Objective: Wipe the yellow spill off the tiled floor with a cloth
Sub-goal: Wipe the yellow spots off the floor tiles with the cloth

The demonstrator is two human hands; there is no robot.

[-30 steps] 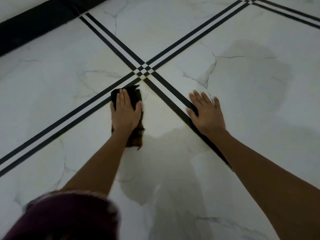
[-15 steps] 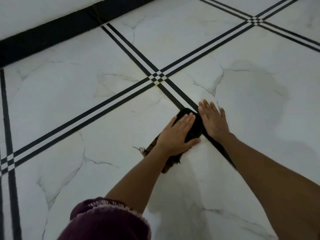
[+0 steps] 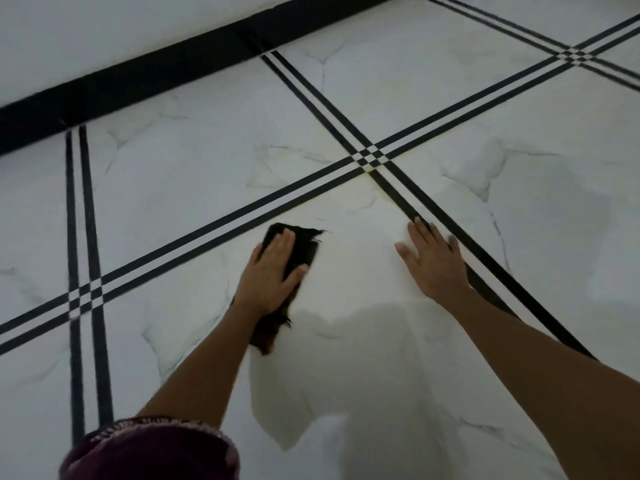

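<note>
While the dark cloth (image 3: 294,261) sits flat on the white marble floor (image 3: 180,188) just below a black double stripe (image 3: 221,220), I've got my left hand (image 3: 272,282) pressed open on it. Right hand (image 3: 433,265) lies flat and empty beside the crossing stripe. Faint yellow spill (image 3: 375,188) by the stripe crossing; black skirting (image 3: 173,67) behind.

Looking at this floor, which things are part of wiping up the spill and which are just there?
Part of the job:
- dark cloth
- left hand, pressing the cloth flat
- faint yellow residue near the stripe crossing
- tiled floor

Just there:
- right hand, flat on the tile
- black skirting
</note>
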